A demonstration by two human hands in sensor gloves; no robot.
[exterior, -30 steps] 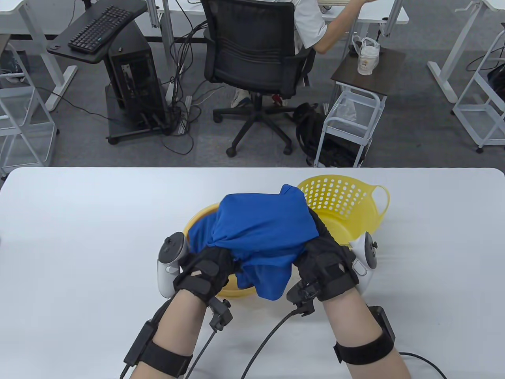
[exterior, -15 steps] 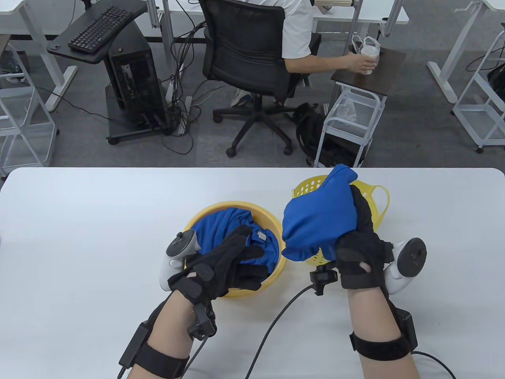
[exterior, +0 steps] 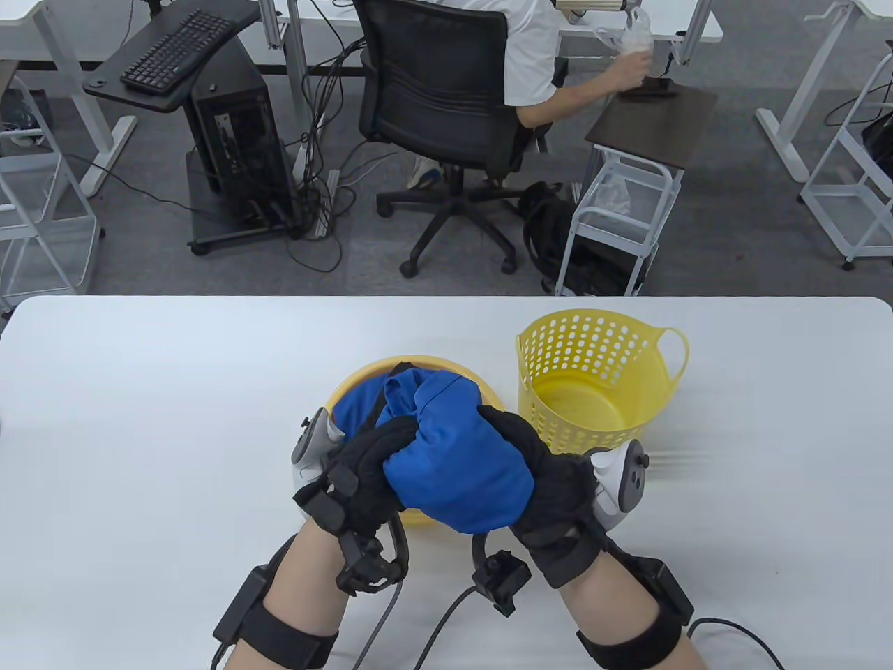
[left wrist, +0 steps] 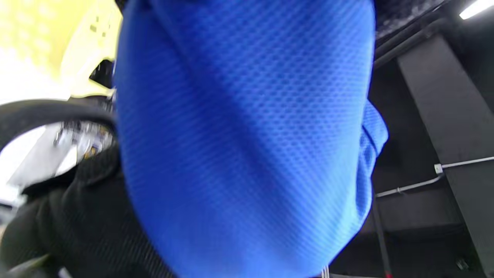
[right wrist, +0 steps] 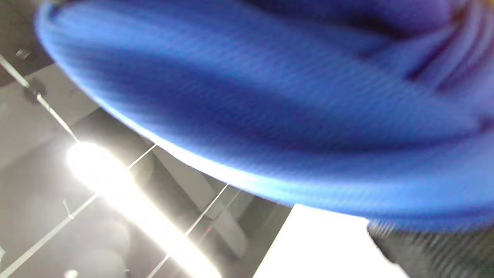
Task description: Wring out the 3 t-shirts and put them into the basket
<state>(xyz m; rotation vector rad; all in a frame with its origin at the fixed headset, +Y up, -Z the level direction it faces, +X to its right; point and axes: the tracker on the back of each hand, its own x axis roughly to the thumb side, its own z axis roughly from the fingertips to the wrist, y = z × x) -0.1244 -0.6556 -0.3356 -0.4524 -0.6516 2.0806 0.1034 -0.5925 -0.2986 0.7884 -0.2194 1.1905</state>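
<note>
T-shirt (exterior: 457, 467), the blue one, is bunched into a thick roll between both our hands, held just above the near rim of the yellow bowl (exterior: 363, 380). More blue cloth (exterior: 356, 415) lies in that bowl under and behind it; we cannot tell how many shirts that makes.

We judge the step in hand to be the wringing itself. Our left hand (exterior: 363, 474) has its fingers curled tight round the left end of the roll, and our right hand (exterior: 548, 481) is wrapped round the right end, so both are clamped on the same shirt with no slack between them. In the wrist views the cloth fills nearly everything, and the fingers are hidden or blurred.

The perforated yellow basket (exterior: 600, 349) stands to the right of the bowl, close beside it, and looks to have nothing in it, so we take it that no shirt is put away yet.

The next move, as we see it, calls for the two hands to twist against each other over the bowl so any water falls there. Then the right hand carries the shirt across and drops it in the basket.
</note>
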